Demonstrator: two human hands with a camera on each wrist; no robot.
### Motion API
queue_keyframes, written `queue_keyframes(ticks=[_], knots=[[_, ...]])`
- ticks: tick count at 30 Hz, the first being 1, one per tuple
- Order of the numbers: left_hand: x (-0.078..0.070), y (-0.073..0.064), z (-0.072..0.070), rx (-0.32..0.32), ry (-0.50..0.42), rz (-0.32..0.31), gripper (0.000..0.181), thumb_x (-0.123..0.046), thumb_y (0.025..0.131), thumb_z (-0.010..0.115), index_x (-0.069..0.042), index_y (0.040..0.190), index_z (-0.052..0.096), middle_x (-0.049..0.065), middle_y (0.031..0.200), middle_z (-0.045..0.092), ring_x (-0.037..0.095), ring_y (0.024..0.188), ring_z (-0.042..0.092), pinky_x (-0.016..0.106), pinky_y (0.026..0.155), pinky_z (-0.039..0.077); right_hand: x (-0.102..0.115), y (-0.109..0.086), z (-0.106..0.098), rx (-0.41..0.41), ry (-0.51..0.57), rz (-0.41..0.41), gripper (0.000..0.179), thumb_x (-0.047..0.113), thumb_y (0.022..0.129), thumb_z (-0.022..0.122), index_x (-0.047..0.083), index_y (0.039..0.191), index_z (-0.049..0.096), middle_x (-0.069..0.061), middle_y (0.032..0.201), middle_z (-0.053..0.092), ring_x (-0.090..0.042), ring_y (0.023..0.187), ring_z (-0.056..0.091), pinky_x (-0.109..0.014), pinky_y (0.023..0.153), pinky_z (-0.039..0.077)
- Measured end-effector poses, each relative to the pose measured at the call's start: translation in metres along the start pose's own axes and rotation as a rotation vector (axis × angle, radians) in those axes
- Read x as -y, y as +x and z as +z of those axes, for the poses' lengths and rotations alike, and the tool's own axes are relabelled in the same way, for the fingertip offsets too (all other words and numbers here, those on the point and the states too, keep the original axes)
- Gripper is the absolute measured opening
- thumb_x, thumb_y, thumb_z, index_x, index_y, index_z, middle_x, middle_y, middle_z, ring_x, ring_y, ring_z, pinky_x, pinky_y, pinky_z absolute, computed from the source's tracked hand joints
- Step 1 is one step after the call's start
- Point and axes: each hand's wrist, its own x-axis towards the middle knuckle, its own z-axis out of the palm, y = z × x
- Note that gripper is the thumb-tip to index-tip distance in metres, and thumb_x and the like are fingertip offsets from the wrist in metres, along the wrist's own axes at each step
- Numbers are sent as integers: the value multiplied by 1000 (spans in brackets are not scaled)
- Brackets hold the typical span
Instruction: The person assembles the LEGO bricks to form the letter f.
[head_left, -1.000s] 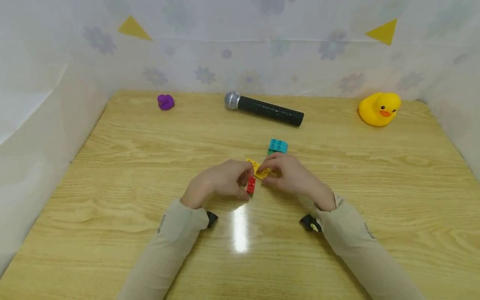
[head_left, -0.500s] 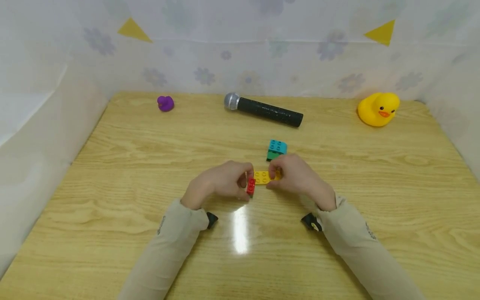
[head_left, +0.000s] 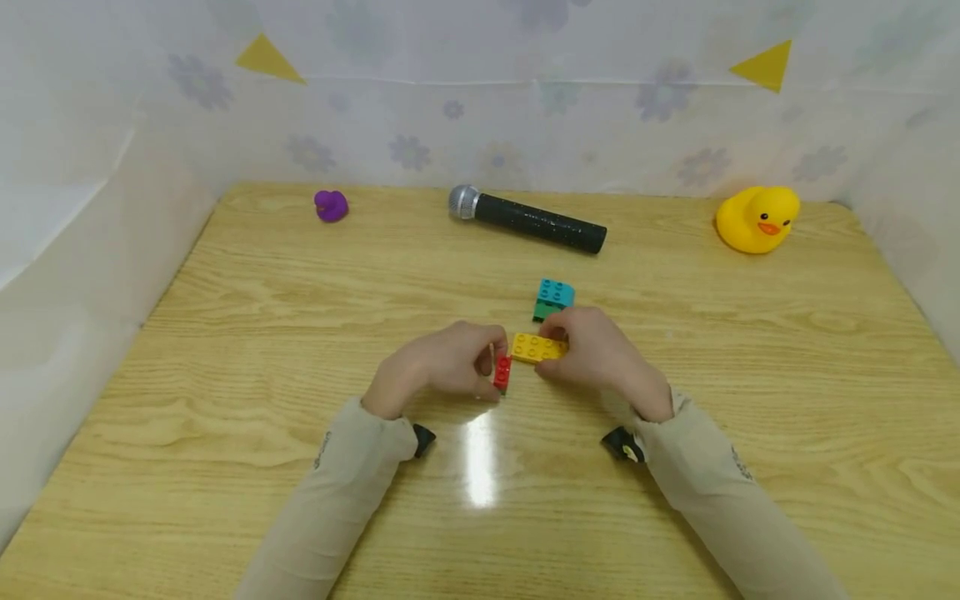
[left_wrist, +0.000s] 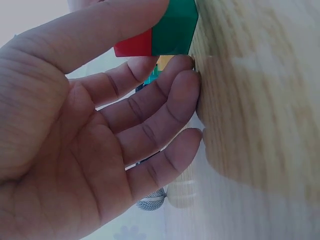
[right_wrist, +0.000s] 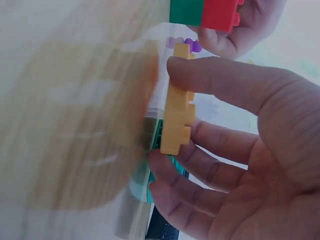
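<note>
My left hand [head_left: 450, 358] pinches a red toy brick [head_left: 502, 372] between thumb and fingers. A green brick [left_wrist: 176, 30] is joined under the red one, close to the tabletop in the left wrist view. To its right, my right hand [head_left: 600, 354] holds a long yellow brick [head_left: 531, 347] by its right part, studs up. In the right wrist view the thumb lies on one side of the yellow brick [right_wrist: 176, 105] and fingers on the other, with the brick just above the table. A small gap separates the yellow brick from the red one.
Just behind the right hand, a teal brick [head_left: 556, 292] sits on a green brick [head_left: 548, 312]. Along the back of the wooden table [head_left: 262, 333] are a purple duck [head_left: 332, 206], a black microphone [head_left: 536, 222] and a yellow duck [head_left: 759, 218].
My right hand has turned the yellow brick from a slant to nearly level, then drawn it slightly right and back from the red brick. The left hand keeps still.
</note>
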Motion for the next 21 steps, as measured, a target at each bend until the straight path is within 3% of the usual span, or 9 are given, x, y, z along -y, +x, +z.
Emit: queue_keyframes(ticks=[6, 14, 21], knots=[[1, 1, 0, 2, -6, -18, 35, -21, 80, 79, -11, 103, 54, 1, 85, 59, 15, 76, 53, 27, 69, 44, 1, 0, -3, -56, 40, 8, 32, 17, 76, 79, 1, 101, 68, -10, 93, 65, -24, 81, 55, -39, 73, 47], [1, 0, 0, -55, -5, -80, 34, -23, 82, 77, -10, 104, 54, 3, 82, 59, 16, 70, 52, 27, 62, 42, 5, -1, -3, -191, 105, -118, 31, 11, 75, 79, 3, 102, 67, -10, 97, 67, -26, 88, 60, -39, 73, 52], [1, 1, 2, -76, -8, -76, 39, -24, 83, 77, -11, 112, 55, 3, 81, 57, 16, 69, 51, 26, 61, 41, 8, -1, 1, -162, 171, -226, 28, 12, 76, 79, 7, 101, 67, -3, 95, 67, -20, 85, 60, -37, 72, 53]])
